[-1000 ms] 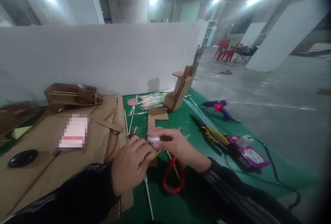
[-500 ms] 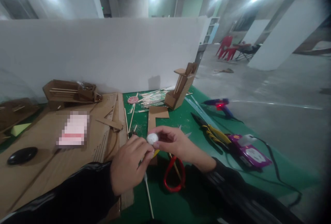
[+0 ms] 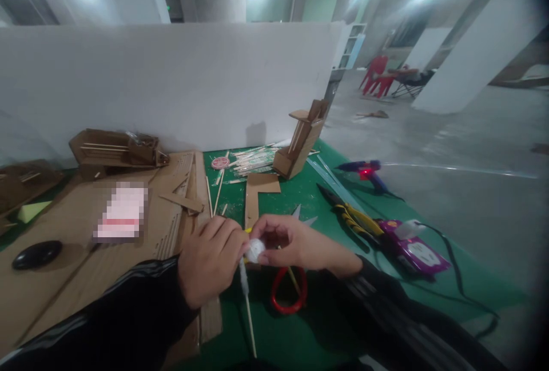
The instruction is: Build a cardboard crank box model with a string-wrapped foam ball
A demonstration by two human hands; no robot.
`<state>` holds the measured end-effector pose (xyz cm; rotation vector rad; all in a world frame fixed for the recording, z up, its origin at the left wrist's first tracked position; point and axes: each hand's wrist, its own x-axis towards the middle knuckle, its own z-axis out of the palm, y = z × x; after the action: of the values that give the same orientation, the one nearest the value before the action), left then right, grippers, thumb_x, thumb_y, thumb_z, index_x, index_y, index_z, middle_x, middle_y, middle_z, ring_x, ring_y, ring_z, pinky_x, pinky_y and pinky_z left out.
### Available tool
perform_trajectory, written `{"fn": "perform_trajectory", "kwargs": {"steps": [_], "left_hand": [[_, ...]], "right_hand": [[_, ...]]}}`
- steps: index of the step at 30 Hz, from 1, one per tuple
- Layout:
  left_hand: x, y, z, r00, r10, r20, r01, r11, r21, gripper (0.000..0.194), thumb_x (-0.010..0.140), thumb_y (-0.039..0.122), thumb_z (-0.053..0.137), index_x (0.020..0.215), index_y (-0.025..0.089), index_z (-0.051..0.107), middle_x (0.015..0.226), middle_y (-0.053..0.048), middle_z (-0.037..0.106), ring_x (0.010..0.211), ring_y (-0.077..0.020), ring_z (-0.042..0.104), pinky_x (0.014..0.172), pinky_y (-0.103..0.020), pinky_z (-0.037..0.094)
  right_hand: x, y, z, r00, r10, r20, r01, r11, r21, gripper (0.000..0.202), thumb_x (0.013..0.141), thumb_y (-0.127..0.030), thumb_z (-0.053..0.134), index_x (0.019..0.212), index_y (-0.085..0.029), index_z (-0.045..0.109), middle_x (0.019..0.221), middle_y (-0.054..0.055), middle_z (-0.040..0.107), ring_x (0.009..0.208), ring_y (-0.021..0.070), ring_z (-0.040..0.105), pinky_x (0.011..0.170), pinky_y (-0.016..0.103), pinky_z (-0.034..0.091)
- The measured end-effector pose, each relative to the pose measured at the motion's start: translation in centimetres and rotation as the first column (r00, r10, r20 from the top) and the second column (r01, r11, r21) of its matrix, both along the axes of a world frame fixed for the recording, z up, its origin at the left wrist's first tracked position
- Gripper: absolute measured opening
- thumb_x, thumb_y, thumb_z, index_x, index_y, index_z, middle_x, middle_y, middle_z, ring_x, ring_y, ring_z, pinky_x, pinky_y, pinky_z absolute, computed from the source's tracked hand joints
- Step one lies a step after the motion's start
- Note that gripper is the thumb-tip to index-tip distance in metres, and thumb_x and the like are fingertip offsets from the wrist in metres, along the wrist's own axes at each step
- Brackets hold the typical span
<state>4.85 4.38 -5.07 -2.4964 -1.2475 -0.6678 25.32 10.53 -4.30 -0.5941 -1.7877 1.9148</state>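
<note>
Between my hands is a small white ball (image 3: pixel 256 250), with the thumb and fingers of my right hand (image 3: pixel 291 242) closed around its right side. My left hand (image 3: pixel 212 259) is closed too, its fingertips against the ball's left side; what they pinch is hidden behind the knuckles. Below them a thin wooden stick (image 3: pixel 250 325) with a whitish upper part lies over the green mat. Beside my right hand are red-handled scissors (image 3: pixel 288 309), their blades pointing away beyond the hand. Something yellow, mostly covered, shows behind the ball.
An L-shaped cardboard piece (image 3: pixel 253 191) lies ahead, near a standing cardboard structure (image 3: pixel 302 136) and bundled wooden sticks (image 3: pixel 255 160). To the right are pliers (image 3: pixel 349 216), a glue gun (image 3: pixel 364 171) and a purple power strip (image 3: pixel 418 251). Cardboard sheets (image 3: pixel 124 279) and a black mouse (image 3: pixel 38 255) fill the left.
Both hands have come slightly nearer to me with the ball, which sits a little lower. My left hand has turned, so its knuckles now cover more of its fingertips.
</note>
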Motion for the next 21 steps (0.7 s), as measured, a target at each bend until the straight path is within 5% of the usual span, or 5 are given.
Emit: {"fn": "perform_trajectory", "kwargs": {"steps": [10,16,21], "left_hand": [[0.1,0.5,0.8,0.965,-0.002,0.261,0.057,0.977,-0.203,0.015,0.096,0.018,0.040,0.088,0.017,0.052,0.087,-0.006,0.057,0.086,-0.0230,0.050,0.074,-0.038,0.041],[0.4,0.6,-0.1,0.944,0.035,0.329,0.072,0.949,-0.308,0.016,0.097,0.025,0.040,0.088,0.018,0.051,0.088,-0.007,0.056,0.086,-0.0244,0.050,0.073,-0.039,0.041],[0.7,0.3,-0.8,0.937,0.041,0.347,0.086,0.936,-0.341,0.016,0.096,0.024,0.040,0.092,0.018,0.054,0.091,-0.008,0.058,0.089,-0.0256,0.051,0.075,-0.040,0.043]], "right_hand": [[0.2,-0.1,-0.2,0.989,0.019,-0.144,-0.032,0.995,-0.090,0.036,0.067,-0.015,0.083,0.098,-0.014,0.065,0.085,0.001,0.065,0.073,0.0097,0.061,0.067,0.020,0.050],[-0.4,-0.4,-0.8,0.972,0.001,-0.235,-0.039,0.987,-0.158,0.039,0.073,-0.024,0.081,0.106,-0.017,0.062,0.083,0.001,0.068,0.068,0.0111,0.065,0.064,0.023,0.053],[-0.6,-0.5,-0.7,0.964,-0.010,-0.267,-0.014,0.996,-0.088,0.038,0.077,-0.023,0.077,0.114,-0.017,0.067,0.090,0.003,0.068,0.073,0.0122,0.066,0.070,0.026,0.055]]}}
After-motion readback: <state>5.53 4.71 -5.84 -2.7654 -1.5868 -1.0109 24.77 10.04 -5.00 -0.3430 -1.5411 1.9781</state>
